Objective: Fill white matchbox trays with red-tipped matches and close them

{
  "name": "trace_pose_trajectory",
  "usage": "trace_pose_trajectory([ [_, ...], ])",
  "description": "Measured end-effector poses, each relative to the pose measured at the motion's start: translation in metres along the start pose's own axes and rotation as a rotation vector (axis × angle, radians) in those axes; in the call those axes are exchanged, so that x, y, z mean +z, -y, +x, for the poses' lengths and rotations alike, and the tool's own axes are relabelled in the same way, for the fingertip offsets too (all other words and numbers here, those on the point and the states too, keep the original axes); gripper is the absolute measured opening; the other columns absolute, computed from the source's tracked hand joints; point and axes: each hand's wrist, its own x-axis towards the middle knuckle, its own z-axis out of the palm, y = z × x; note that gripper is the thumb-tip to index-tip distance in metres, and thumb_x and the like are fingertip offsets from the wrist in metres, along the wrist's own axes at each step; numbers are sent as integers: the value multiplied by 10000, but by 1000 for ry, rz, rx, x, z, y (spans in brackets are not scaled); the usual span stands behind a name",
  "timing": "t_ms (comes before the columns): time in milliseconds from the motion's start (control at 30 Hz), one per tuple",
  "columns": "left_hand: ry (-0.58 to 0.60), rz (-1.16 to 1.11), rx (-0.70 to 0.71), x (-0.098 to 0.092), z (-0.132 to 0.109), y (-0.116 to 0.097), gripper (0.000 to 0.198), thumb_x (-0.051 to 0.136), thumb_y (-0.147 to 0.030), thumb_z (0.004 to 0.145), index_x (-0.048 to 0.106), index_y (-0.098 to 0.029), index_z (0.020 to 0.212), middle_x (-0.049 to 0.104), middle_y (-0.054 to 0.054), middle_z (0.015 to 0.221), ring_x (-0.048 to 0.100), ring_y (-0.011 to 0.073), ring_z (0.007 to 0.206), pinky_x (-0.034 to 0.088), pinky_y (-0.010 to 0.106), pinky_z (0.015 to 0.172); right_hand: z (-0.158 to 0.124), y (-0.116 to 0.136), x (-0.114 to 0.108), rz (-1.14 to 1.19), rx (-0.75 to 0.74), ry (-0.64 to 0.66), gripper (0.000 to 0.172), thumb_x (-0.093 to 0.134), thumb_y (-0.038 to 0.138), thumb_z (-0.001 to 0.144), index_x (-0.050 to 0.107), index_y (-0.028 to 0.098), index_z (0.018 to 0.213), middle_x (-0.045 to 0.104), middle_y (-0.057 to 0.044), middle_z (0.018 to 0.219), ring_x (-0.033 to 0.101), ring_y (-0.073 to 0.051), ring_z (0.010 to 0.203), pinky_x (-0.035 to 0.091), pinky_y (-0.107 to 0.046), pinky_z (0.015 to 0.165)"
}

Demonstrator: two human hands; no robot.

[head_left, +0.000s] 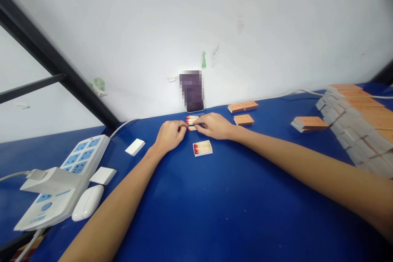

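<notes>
Matches between two bare hands, center of the frame. The loose matches (192,119) lie side by side in a small row on the blue table (184,213), pale sticks running roughly crosswise, red heads toward the left of the frame. Just below them, an open white tray (203,155) holds further matches (204,147), likewise with red heads at the left.

The left hand (171,134) rests at the red-headed end, its fingers curled inward and the thumb close to the index finger; whether a match is pinched there cannot be told. The right hand (215,126) reaches over the pale ends, fingers bent and slightly parted from the thumb, the tips at the sticks; a firm grasp cannot be confirmed.

Surrounding items: a dark phone (195,105) against the wall, upper center; small orange boxes (244,120) right of center; a stack of similar boxes (376,112) at the right edge; a white power strip (89,151) at lower left.
</notes>
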Motion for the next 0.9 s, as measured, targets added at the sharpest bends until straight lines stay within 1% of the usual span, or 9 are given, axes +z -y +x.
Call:
trace_pose_trajectory([
  [167, 4, -3, -2, -1, 0, -1, 322, 440, -202, 864, 757, -190, 917, 764, 28, 896, 660, 169, 715, 474, 270, 719, -1, 1, -2, 30, -52, -8, 268, 488, 275, 923, 738, 216, 1001, 690, -26, 834, 548, -137, 705, 293, -255, 636],
  [300, 1, -8, 4, -1, 0, -2, 319, 441, -195, 863, 756, -189, 909, 762, 28, 888, 654, 168, 705, 466, 270, 713, 0, 1, -3, 34, -56, 16, 255, 496, 273, 917, 739, 202, 945, 677, -23, 798, 524, -126, 675, 273, -256, 618],
  [500, 5, -10, -9, -1, 0, -2, 307, 447, -194, 861, 752, -190, 897, 756, 27, 841, 648, 169, 685, 451, 270, 688, 0, -1, -3, 54, -49, 13, 258, 523, 320, 909, 743, 199, 965, 692, -24, 824, 555, -132, 705, 283, -251, 618],
  [667, 8, -11, -4, -2, 0, -3, 310, 441, -192, 861, 749, -186, 895, 756, 29, 855, 642, 164, 680, 443, 268, 683, 0, 1, -4, 67, -28, 32, 274, 539, 351, 912, 753, 202, 996, 706, -35, 851, 563, -133, 708, 296, -252, 630],
  [900, 18, -22, -1, -2, 0, -3, 309, 441, -198, 861, 749, -184, 891, 752, 30, 845, 632, 160, 672, 433, 264, 677, 1, -5, -2, 92, -39, 40, 305, 564, 431, 905, 761, 202, 946, 690, -20, 793, 538, -124, 671, 296, -247, 619],
])
